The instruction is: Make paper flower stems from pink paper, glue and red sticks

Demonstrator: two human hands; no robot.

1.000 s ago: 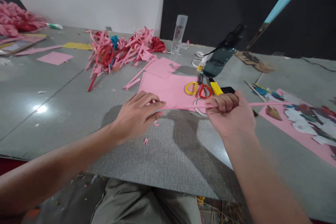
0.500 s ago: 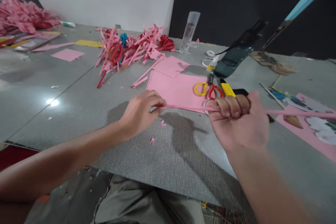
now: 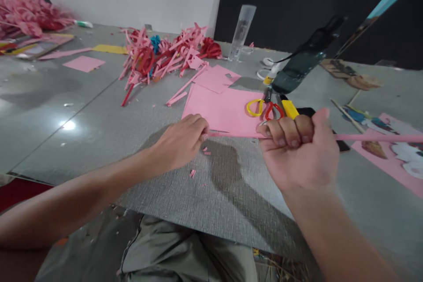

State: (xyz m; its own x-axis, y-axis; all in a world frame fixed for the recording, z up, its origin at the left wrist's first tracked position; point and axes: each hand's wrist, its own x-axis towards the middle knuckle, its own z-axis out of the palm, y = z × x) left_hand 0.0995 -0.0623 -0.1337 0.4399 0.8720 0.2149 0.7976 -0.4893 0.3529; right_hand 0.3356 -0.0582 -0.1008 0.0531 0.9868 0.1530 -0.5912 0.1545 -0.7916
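Observation:
A thin pink paper strip point(image 3: 370, 137) runs level between my two hands and sticks out well past the right one. My left hand point(image 3: 185, 139), palm down, pinches the strip's left end between thumb and fingers. My right hand point(image 3: 299, 152) is turned palm up with its fingers curled round the strip. Just behind the strip lie pink paper sheets point(image 3: 221, 110). Scissors point(image 3: 264, 106) with one yellow and one red handle rest on the sheets, close to my right fingers. A yellow-handled tool point(image 3: 290, 109) sits beside them, partly hidden.
Behind is a heap of pink and red paper curls point(image 3: 165, 55), with a bigger pile point(image 3: 28, 13) at far left. A clear tube point(image 3: 242, 31) and a dark bottle point(image 3: 302, 61) stand at the back. Paper scraps point(image 3: 192, 173) lie near the table's front edge.
My left fingers have closed more tightly and rolled over at the strip's end. The right hand keeps its grip nearly in place. The whole view has shifted slightly.

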